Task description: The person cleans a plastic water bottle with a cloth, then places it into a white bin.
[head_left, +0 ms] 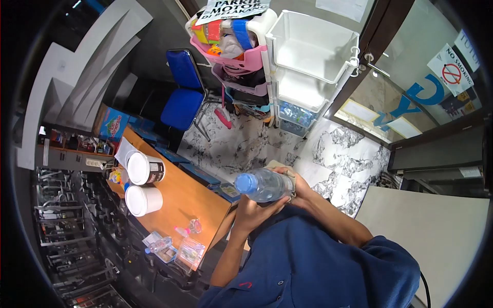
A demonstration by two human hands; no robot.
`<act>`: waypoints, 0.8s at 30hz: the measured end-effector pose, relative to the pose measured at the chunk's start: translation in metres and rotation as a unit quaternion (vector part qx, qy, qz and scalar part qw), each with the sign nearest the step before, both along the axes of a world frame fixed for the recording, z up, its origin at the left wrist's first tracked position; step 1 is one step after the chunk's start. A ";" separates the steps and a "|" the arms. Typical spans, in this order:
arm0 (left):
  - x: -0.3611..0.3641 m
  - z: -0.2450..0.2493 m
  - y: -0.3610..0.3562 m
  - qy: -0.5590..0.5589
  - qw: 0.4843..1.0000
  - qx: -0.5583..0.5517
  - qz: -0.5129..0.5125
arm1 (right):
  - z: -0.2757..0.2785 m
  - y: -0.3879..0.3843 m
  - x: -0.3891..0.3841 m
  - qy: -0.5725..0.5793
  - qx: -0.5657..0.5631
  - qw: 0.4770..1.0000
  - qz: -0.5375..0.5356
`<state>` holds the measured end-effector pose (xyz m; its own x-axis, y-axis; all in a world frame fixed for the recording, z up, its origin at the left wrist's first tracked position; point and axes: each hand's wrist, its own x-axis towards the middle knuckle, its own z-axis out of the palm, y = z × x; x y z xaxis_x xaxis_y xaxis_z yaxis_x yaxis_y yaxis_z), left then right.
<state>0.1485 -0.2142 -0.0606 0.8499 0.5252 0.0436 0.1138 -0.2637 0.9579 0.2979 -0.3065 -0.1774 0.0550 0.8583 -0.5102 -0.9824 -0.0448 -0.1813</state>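
A clear plastic bottle (267, 185) with a blue cap (246, 183) lies tilted in front of my body, its cap pointing left. My left hand (254, 213) is closed around its near side, just behind the cap. At the bottle's base, my right hand (300, 189) is closed on a beige-grey cloth (291, 179) pressed against the bottle. Part of the right fingers is hidden behind the bottle and cloth.
To the left, a wooden counter (190, 205) bears two white tubs (144, 201) and small plastic bottles (159, 245). A blue chair (182, 108) stands ahead. White stacked drawers (308, 56) stand beside a filled pink basket (251, 60). A glass door (411, 56) is at right.
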 end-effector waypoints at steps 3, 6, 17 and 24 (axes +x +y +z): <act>0.016 -0.004 0.004 0.013 0.999 0.038 0.032 | 0.007 0.008 0.012 -0.146 -0.151 0.976 -0.055; 0.035 -0.031 0.006 0.049 0.997 -0.024 0.062 | -0.018 -0.003 0.033 -0.396 -0.244 0.883 -0.059; 0.248 -0.191 0.103 -0.089 0.990 0.103 0.018 | -0.068 -0.105 0.059 -0.296 -0.418 0.823 -0.247; 0.410 -0.365 0.196 -0.040 0.972 0.228 -0.044 | -0.160 -0.149 0.033 -0.190 -0.508 0.793 -0.276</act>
